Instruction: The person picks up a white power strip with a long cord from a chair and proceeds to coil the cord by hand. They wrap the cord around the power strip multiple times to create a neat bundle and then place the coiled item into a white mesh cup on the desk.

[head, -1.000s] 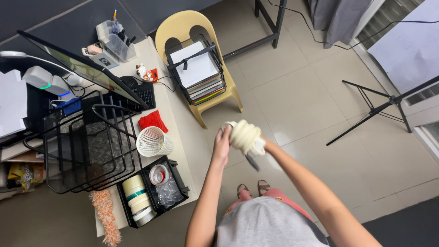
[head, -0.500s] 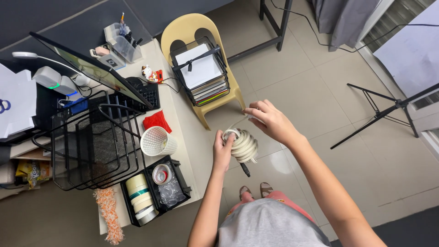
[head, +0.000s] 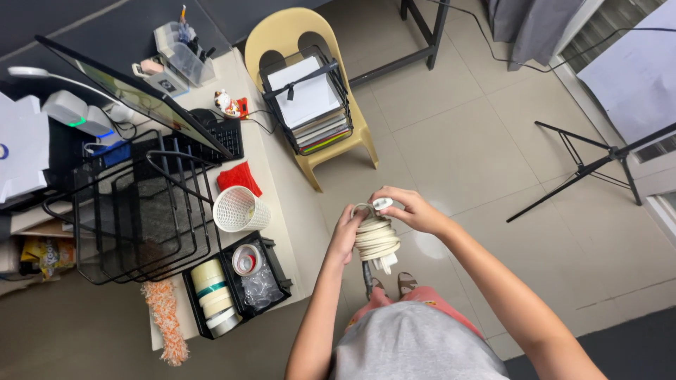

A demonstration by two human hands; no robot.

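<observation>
While the left hand (head: pixel 345 236) keeps a closed grip around the coiled white cord (head: pixel 377 239) above the floor, right of the table (head: pixel 282 190), the right hand (head: pixel 408 210) pinches its top end.

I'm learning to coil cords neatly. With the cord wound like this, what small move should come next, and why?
Probably tuck the loose end under a loop. The right hand pinches that end at the top of the coil, which the left hand grips from the side; the cord looks nearly all wound.
</observation>
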